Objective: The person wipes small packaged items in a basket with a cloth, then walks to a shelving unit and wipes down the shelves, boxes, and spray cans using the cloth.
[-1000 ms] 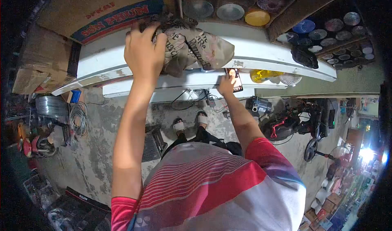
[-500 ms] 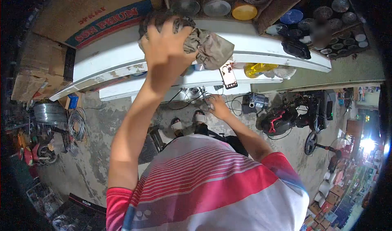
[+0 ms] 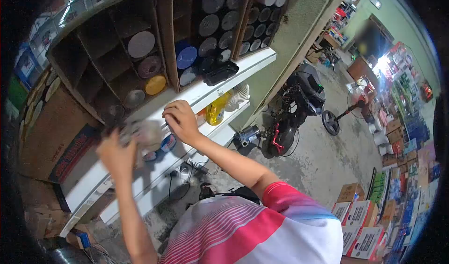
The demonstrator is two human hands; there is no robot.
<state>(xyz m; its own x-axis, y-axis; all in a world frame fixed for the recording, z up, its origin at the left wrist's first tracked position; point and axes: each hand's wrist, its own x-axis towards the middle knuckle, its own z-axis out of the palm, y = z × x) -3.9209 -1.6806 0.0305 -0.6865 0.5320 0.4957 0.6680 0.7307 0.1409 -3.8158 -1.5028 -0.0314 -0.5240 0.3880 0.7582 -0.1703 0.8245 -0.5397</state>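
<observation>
My left hand (image 3: 117,154) is closed on the left part of a bunched, patterned cloth (image 3: 145,135), blurred by motion above the white shelf (image 3: 196,93). At the cloth's right side, my right hand (image 3: 181,120) has its fingers curled together near the shelf's front edge. A small dark thing shows at its fingertips, too small to name. Below the cloth, a blue and white package (image 3: 168,143) lies on the lower shelf. A yellow bottle (image 3: 217,109) stands to the right of my right hand. The phone is not visible.
Partitioned boxes of round-ended cans (image 3: 141,44) stand along the shelf, with a black tray (image 3: 220,72) before them. A cardboard box (image 3: 47,138) is at the left. A motorbike (image 3: 285,119) and a pump (image 3: 247,137) are on the floor at the right, beyond which stacked boxes (image 3: 362,226) stand.
The view has turned to the right. My right hand has risen from below the lower shelf to the upper shelf's edge, beside the cloth. My left hand still holds the cloth.
</observation>
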